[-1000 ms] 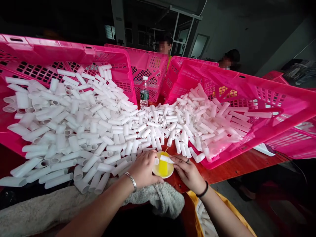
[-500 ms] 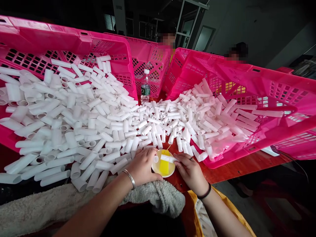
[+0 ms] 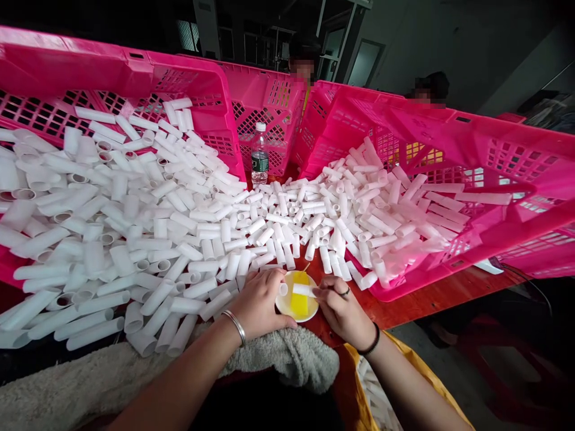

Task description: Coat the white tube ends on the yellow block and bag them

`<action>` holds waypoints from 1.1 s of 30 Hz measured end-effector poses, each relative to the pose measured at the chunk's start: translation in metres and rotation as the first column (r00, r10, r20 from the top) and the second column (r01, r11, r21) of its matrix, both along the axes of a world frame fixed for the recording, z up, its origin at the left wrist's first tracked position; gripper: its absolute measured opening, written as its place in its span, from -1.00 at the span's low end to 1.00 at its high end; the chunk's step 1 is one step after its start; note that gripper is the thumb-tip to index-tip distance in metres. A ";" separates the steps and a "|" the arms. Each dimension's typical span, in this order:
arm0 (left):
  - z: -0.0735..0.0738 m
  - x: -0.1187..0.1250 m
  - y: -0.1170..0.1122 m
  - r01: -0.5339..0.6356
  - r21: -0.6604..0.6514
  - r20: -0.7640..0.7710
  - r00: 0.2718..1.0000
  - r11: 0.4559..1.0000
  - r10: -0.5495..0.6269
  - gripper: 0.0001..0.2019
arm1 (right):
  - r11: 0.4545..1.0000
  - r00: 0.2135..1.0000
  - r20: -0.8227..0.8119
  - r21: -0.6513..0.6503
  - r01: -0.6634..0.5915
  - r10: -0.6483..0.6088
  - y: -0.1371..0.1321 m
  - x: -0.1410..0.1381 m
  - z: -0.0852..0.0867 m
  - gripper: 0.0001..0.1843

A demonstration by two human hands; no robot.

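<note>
My left hand [image 3: 260, 299] is closed at the left side of a small pale round dish [image 3: 287, 310], thumb along its near rim. Beside its fingertips shows the round end of a white plastic tube [image 3: 283, 290]; most of that tube is hidden in the hand. Pinched in my right hand [image 3: 342, 306] is another short white tube [image 3: 303, 290], lying level over the dish. A bright yellow block [image 3: 300, 304] sits in the dish, with a thin stick [image 3: 307, 267] at its far edge. Loose white tubes [image 3: 179, 251] lie heaped just beyond both hands.
Pink crates [image 3: 215, 90] lean tilted at left and right, tubes spilling from them. A water bottle [image 3: 259, 157] stands between. A grey towel [image 3: 296, 356] lies at the red table's [image 3: 404, 308] near edge, above a yellow sack [image 3: 359, 389] of tubes. Two people [image 3: 303, 60] are beyond.
My right hand has turned slightly, its fingers curling in more around the tube's right end. My left hand and the dish stay put. The view has shifted a little.
</note>
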State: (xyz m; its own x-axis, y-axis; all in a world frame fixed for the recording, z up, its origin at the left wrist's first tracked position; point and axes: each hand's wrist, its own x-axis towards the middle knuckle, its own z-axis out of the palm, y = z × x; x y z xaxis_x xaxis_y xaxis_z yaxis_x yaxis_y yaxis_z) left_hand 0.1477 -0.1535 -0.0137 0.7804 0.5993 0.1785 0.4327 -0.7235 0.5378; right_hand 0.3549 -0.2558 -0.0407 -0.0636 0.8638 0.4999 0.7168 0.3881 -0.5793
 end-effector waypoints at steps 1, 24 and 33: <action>0.000 0.000 0.000 -0.001 -0.002 0.004 1.000 1.000 0.001 -0.16 | 0.999 0.998 -0.064 -0.041 0.000 -0.003 0.000 0.000 -0.001 -0.75; 0.036 -0.010 -0.013 0.067 0.122 -0.003 0.998 0.990 -0.068 -0.79 | 0.980 0.899 -0.414 0.067 0.185 -0.141 -0.014 -0.015 0.029 -0.79; 0.062 -0.011 -0.039 0.074 0.357 -0.114 0.993 0.931 -0.035 -0.77 | 0.979 0.910 -0.374 -0.159 0.128 -0.180 -0.028 -0.027 0.073 -0.86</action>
State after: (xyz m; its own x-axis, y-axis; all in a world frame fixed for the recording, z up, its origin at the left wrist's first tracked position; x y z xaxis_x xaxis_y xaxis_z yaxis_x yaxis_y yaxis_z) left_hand 0.1367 -0.1926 0.0488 0.8356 0.4663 0.2903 0.4269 -0.8839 0.1908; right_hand 0.3280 -0.2843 0.0318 0.2500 0.9052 0.3436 0.4734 0.1952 -0.8589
